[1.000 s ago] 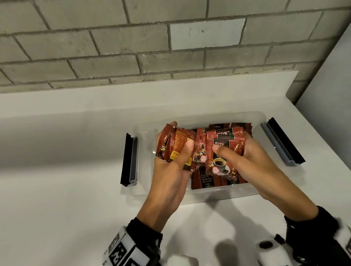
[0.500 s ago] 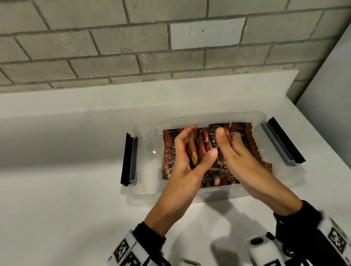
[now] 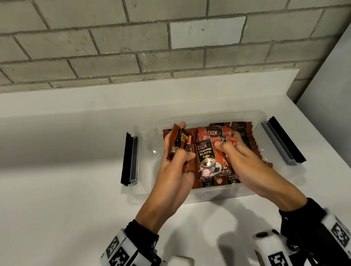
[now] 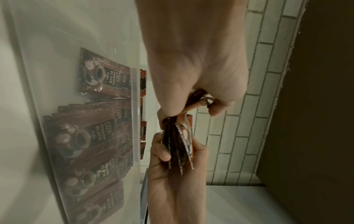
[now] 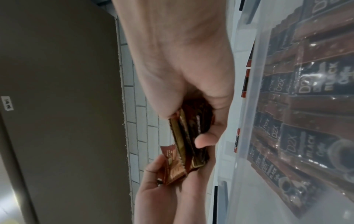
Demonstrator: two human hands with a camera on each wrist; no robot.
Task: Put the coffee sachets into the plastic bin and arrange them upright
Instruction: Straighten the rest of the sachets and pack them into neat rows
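A clear plastic bin (image 3: 147,130) stands on the white counter with several red-brown coffee sachets (image 3: 243,136) in it, some upright along the right, some leaning at the front. My left hand (image 3: 179,145) grips a few sachets (image 3: 33,150) edge-on over the bin's left part. My right hand (image 3: 227,143) grips a fanned bundle, and its front sachet (image 3: 206,159) faces me. The two hands are close together. The left wrist view shows my left hand (image 4: 191,109) pinching sachet ends (image 4: 199,98). The right wrist view shows my right hand (image 5: 187,128) wrapped round its bundle (image 5: 184,136).
The bin has flip-out latches, black and grey, on the left (image 3: 129,159) and right (image 3: 283,144). A raised white ledge and a grey brick wall (image 3: 164,50) run behind it. A grey panel (image 3: 334,101) closes the right side. Bare counter (image 3: 61,203) lies to the left and front.
Half a second ago both hands were low in the bin among the sachets. Now they are raised again, each with a bundle, and one sachet's front faces me.
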